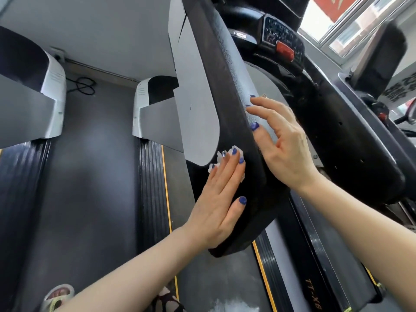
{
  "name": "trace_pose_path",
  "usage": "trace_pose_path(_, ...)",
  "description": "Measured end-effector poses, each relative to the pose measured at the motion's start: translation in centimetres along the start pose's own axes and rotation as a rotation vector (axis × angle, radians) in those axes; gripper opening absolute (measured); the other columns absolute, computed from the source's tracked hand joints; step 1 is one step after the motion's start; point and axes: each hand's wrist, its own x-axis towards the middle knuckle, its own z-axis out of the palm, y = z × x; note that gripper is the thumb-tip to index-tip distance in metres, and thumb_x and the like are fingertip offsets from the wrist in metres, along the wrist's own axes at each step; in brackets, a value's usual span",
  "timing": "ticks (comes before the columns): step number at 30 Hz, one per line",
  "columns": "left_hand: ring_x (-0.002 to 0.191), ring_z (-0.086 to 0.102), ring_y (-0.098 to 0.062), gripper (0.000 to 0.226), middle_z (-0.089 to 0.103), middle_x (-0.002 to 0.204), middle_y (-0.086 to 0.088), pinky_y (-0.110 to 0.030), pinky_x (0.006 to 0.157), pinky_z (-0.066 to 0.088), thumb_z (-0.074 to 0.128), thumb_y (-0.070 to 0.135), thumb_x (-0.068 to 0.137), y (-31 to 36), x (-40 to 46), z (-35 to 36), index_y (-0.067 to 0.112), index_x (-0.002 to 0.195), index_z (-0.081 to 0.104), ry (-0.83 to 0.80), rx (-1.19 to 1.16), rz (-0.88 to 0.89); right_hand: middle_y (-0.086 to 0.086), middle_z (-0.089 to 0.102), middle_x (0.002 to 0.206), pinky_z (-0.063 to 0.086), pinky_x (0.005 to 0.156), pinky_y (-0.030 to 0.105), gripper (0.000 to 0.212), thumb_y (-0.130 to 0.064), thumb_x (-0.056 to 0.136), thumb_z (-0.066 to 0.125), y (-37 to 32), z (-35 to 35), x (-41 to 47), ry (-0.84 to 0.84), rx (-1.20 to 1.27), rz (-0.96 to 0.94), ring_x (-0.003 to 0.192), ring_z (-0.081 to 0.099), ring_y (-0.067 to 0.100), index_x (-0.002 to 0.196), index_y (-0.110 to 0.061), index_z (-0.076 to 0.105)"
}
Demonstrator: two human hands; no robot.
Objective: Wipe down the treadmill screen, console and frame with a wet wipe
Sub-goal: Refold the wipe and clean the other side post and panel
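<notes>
- Pressing the wet wipe (227,154) flat against the black side of the treadmill upright (227,91), the left hand (219,199) has its fingers (234,164) straight and together, wipe trapped under them, white edges poking out past the fingertips and by the thumb side.
- Right hand (281,145) sits on the other face of the same upright, fingers loosely spread, tips touching the grey textured strip, holding nothing; looks like a brace, judgement only.
- Key relation: upright's long axis runs from lower centre up and away toward the console (281,41) at the top. Wipe is low on it, near the rounded bottom end. Uncleaned length lies mostly above and ahead of the left fingers, so the next stroke probably slides up along that axis.
- Left hand is the one on the wipe; the right is higher on the post, nearer the console, and may need to shift out of the path.
- Console with its red button (285,50) is well apart from the wipe, up top right; screen barely in view, can't tell its state.
- Progress guess: frame stage, partway through.
- Risk: wipe bunching at the fingertips.
- Belt deck (202,289) below, second treadmill (29,109) to the left.
</notes>
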Motion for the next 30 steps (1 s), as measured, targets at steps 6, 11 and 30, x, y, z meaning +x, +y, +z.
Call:
trace_pose_path(6,0.156,-0.001,-0.028,0.064,0.003,0.169,-0.009,-0.05,0.126,0.004,0.037,0.027,0.104,0.0,2.5,-1.1,0.003,0.158,0.014,-0.052,0.068,0.096,0.002,0.057,0.139,0.038,0.113,0.042,0.033,-0.019,0.099,0.049,0.6,-0.2,0.2,0.01,0.016,0.01,0.134,0.048,0.017,0.126,-0.01,0.065)
trace_pose_path(11,0.156,0.007,-0.026,0.06,0.009,0.168,-0.009,-0.046,0.126,0.006,0.037,0.025,0.104,-1.4,3.6,-2.1,0.005,0.157,0.017,-0.069,0.14,0.173,0.003,0.058,0.139,0.038,0.113,0.045,0.034,-0.019,0.1,0.046,1.3,0.0,0.6,0.013,0.082,0.092,0.135,0.048,0.017,0.128,-0.01,0.063)
trace_pose_path(30,0.156,-0.002,-0.026,0.062,0.0,0.17,-0.003,-0.049,0.126,0.001,0.036,0.026,0.105,-1.5,5.3,-2.6,0.009,0.159,0.011,-0.067,0.017,0.042,0.003,0.057,0.138,0.036,0.114,0.034,0.034,-0.015,0.099,0.048,0.8,0.1,2.1,0.034,0.004,0.111,0.134,0.048,0.017,0.128,-0.007,0.063)
